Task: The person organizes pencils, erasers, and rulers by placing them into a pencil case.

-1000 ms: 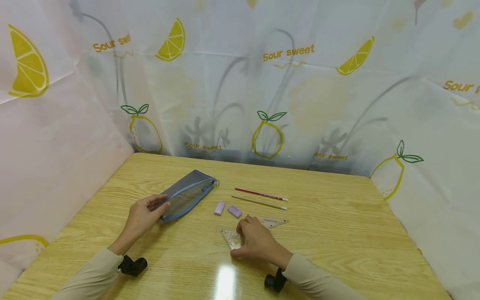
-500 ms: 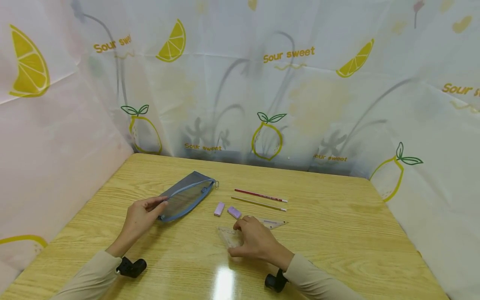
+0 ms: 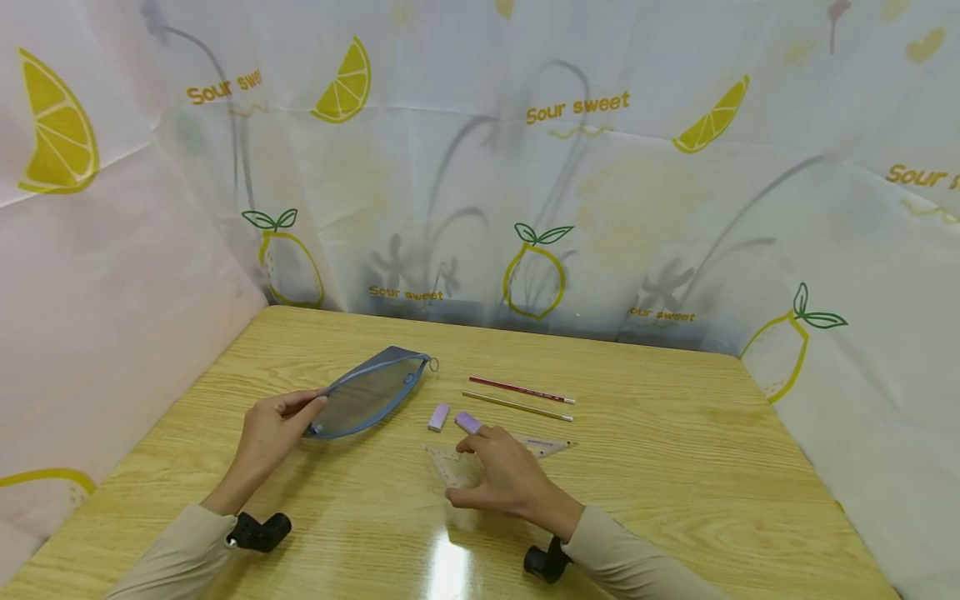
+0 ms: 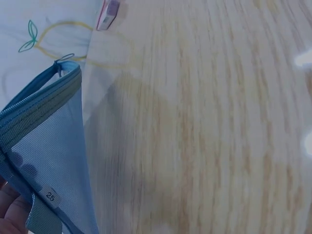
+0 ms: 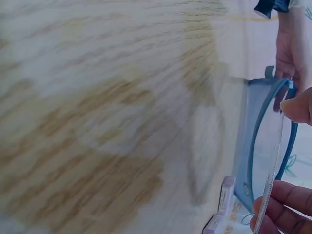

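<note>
While a lemon-print cloth (image 3: 480, 175) is hanging beyond the pouch (image 3: 367, 402) and to its left, a wooden table (image 3: 690, 483) is spreading beneath it. Two beige sleeves are reaching in on the near side of the pouch, the left one (image 3: 180, 554) on its left, the right one (image 3: 637, 557) on its right, and a black wrist camera (image 3: 258, 533) is sitting by the left cuff, with another (image 3: 546, 561) by the right.

The left hand (image 3: 270, 437) is grasping the near left end of the pouch, thumb and fingers pinching it; the blue mesh pouch itself is standing open along its zip, over the left part of the table. The right hand (image 3: 510, 475), to the right of the pouch and nearer the person, is gripping a clear set square (image 3: 442, 468) — the thumb is pressing one edge, the fingers the opposite one. A second set square (image 3: 551, 448) is lying farther right of the pouch, partly hidden by that hand.

A red pencil (image 3: 517, 389) and a gold pencil (image 3: 517, 406) are lying to the right of the pouch, nearly parallel, the red one farther off. Two lilac erasers (image 3: 438, 417) (image 3: 467, 422) are resting just right of the pouch, near each other — and a small ring (image 3: 434, 365) is hanging at its far right tip.
</note>
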{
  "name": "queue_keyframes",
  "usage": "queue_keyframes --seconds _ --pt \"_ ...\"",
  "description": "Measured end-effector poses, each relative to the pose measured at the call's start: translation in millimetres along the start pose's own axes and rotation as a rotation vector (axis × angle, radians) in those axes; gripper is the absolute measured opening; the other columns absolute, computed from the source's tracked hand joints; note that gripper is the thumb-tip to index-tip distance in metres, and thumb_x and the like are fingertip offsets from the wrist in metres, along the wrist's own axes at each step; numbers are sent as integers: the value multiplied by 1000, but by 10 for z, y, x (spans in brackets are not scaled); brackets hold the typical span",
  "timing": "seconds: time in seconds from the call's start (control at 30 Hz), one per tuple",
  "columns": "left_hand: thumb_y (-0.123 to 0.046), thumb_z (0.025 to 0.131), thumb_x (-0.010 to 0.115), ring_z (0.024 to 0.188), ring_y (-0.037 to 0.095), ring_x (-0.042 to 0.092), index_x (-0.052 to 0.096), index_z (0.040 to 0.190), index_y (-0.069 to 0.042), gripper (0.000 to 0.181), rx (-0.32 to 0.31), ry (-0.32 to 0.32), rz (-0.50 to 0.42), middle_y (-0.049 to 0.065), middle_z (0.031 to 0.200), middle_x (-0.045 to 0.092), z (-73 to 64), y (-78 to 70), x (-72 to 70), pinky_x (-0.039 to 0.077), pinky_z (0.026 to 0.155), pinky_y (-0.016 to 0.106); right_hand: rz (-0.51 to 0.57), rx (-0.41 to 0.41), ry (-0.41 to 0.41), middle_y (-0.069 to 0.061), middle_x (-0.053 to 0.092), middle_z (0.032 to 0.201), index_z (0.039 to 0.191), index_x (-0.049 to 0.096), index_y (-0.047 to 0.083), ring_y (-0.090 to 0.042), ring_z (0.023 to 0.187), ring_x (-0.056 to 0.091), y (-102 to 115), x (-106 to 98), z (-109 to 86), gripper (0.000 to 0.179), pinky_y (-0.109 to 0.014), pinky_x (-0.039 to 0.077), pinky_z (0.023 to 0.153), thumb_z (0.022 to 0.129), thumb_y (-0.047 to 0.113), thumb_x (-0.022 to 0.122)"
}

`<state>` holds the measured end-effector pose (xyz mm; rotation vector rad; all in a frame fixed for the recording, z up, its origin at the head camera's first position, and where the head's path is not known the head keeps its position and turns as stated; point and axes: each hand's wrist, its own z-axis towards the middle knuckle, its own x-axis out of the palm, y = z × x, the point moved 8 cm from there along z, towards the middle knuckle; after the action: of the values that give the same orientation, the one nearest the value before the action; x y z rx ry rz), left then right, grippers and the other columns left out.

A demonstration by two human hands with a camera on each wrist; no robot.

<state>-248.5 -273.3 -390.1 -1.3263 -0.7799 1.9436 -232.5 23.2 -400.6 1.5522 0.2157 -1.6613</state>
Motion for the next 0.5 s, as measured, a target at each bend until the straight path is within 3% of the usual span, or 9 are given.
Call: queue_keyframes --seconds 0.17,0.37,0.5 --pt "-29 97 62 71 8 62 70 114 1 36 -11 -18 -19 17 102 70 7 4 -20 47 53 24 29 -7 -46 -1 65 111 113 70 9 -19 106 57 49 -53 40 51 -36 49 87 78 45 74" --pt "-30 97 63 54 22 55 70 114 2 37 -37 -32 -52 20 97 70 8 25 -35 42 44 26 33 -29 -82 0 66 108 112 71 9 -19 103 59 91 -71 72 50 -36 49 85 79 47 74" --pt "-32 97 63 57 20 59 69 116 2 39 -45 -29 -61 21 100 69 9 26 -34 46 47 26 31 -31 -96 0 66 107 111 71 10 -18 101 59 110 -80 85 50 -34 50 84 79 48 74"
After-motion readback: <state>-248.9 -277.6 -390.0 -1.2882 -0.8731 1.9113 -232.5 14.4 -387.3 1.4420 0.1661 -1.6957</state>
